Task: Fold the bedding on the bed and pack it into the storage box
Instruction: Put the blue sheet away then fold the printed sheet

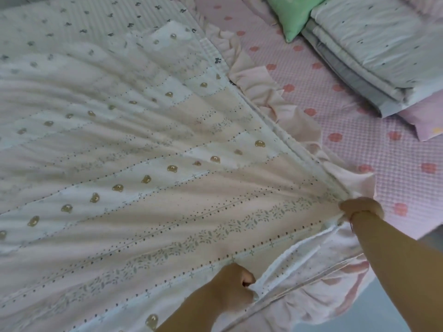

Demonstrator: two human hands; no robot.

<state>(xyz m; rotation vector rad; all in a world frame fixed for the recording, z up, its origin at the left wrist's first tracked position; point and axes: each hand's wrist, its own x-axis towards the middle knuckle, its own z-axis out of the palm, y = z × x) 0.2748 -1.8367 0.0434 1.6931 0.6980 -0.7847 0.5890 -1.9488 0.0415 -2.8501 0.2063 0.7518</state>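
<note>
A cream and pale pink quilt (134, 149) with small bear prints, leafy stripes and a pink ruffled edge lies spread over most of the bed. My right hand (362, 208) grips the quilt's ruffled corner at the right, and the cloth fans out taut from it. My left hand (233, 287) grips the quilt's near edge lower down, its fingers curled into the fabric. No storage box is in view.
A pink checked sheet (359, 130) with red flowers covers the bed's right side. Folded white and grey bedding (374, 51) is stacked at the top right on a pink pillow (422, 121). A green pillow (293, 15) lies beside it. The bed's edge runs at the lower right.
</note>
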